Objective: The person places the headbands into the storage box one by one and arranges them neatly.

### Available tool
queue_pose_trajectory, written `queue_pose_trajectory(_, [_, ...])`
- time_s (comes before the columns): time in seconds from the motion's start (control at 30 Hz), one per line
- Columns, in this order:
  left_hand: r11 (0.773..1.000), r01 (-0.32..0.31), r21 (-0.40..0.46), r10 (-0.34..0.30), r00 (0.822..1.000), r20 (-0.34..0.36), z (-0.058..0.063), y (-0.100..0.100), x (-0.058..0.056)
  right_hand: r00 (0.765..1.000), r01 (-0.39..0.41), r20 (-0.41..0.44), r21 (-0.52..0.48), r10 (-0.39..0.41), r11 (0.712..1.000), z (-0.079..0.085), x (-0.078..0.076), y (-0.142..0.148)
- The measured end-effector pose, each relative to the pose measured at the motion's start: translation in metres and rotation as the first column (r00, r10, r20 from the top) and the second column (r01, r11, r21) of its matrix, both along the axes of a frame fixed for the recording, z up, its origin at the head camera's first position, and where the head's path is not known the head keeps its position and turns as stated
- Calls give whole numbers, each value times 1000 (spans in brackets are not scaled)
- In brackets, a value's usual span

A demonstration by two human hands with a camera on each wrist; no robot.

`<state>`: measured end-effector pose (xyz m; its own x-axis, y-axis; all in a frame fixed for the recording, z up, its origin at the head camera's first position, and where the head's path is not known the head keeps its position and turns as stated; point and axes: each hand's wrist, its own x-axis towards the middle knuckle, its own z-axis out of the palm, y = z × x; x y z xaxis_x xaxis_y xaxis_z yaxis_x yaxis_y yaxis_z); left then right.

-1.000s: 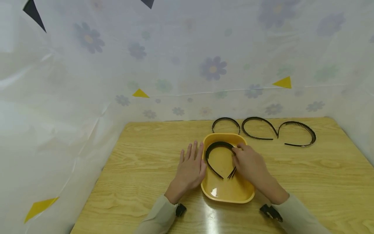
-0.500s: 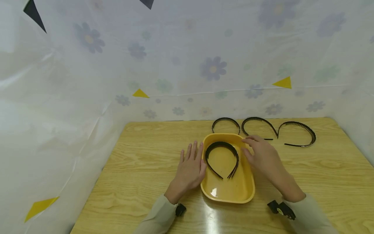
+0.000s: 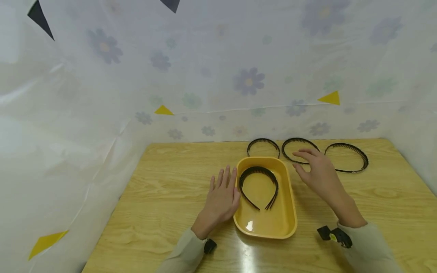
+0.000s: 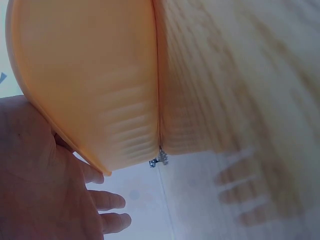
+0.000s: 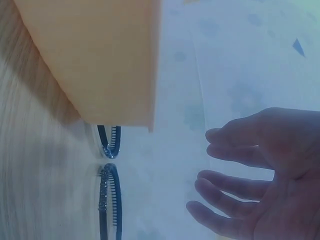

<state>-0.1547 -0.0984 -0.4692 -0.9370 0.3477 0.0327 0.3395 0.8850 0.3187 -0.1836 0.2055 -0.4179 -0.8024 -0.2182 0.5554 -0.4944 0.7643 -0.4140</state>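
Observation:
My left hand (image 3: 221, 197) lies with straight fingers along the left rim of a yellow plastic tub (image 3: 263, 227); the left wrist view shows its palm against the tub's side (image 4: 90, 90). Several black toothed headbands (image 3: 258, 170) lie nested inside the tub. To the right of the tub, my right hand (image 3: 319, 176) hovers with fingers spread and slightly bent, holding nothing. Its fingertips overlap the middle headband (image 3: 296, 139) of the back row in the head view. A left headband (image 3: 263, 140) and a right headband (image 3: 366, 161) lie beside that one.
The wood-grain table (image 3: 164, 189) runs back to a white flower-print sheet (image 3: 211, 68) hung behind it and at the sides. Yellow triangles (image 3: 330, 98) and dark ones are stuck on the sheet. The tub's raised wall stands between my hands.
My right hand has let go of the headbands in the tub and moved out over the right rim, toward the back row. My left hand has stayed at the tub.

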Motion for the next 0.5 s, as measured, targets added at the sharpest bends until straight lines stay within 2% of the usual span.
queue_pose_trajectory(0.13, [1000,4,-1,-4,1000,-8,-1,-1,0,999,19,47,-16,-18,1000,-3,-6,7])
queue_pose_trajectory(0.27, [1000,3,0,-3,1000,-17,-2,-1,-1,998,26,59,-25,-24,999,-3,-12,17])
queue_pose_trajectory(0.37, [1000,2,-4,-2,1000,-22,-2,0,-2,998,20,68,-39,-18,999,-5,-18,28])
queue_pose_trajectory(0.5, [1000,3,-7,-3,1000,-20,-3,2,-3,992,48,121,-79,-38,996,-9,-23,46])
